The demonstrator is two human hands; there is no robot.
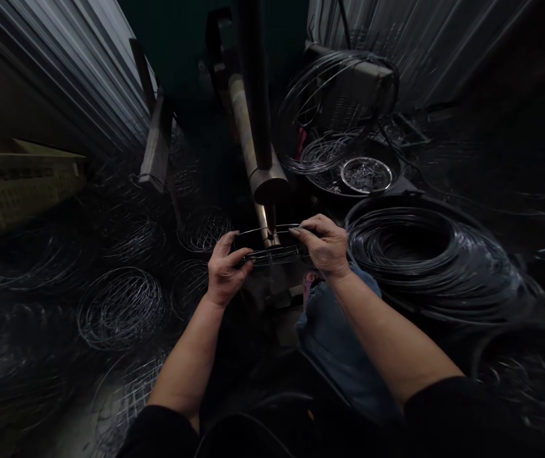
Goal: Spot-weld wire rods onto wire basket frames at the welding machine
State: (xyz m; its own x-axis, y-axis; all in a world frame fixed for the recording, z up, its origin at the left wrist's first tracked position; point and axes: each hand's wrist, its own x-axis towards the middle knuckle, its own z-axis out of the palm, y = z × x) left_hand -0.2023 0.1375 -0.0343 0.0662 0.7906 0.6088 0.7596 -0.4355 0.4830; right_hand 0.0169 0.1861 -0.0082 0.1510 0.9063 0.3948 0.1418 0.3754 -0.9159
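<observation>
Both hands grip a round wire frame (282,257) held level in front of me. Thumb and fingers of my left hand (226,270) close on its left side, and my right hand (327,247) pinches the right side. The far wire of the frame runs by the tip of a metal electrode (271,236), under a thick cylindrical machine arm (268,184). From above, a dark upright rod (255,95) meets this arm. Whether the wire touches the electrode I cannot tell in the dim light.
At right lies a large coil of wire (472,280); behind it, a round tray holds a metal bowl (366,175) of small pieces. Wire baskets (122,308) are heaped on the left. A wooden post (155,146) and a yellow crate (19,191) stand further left.
</observation>
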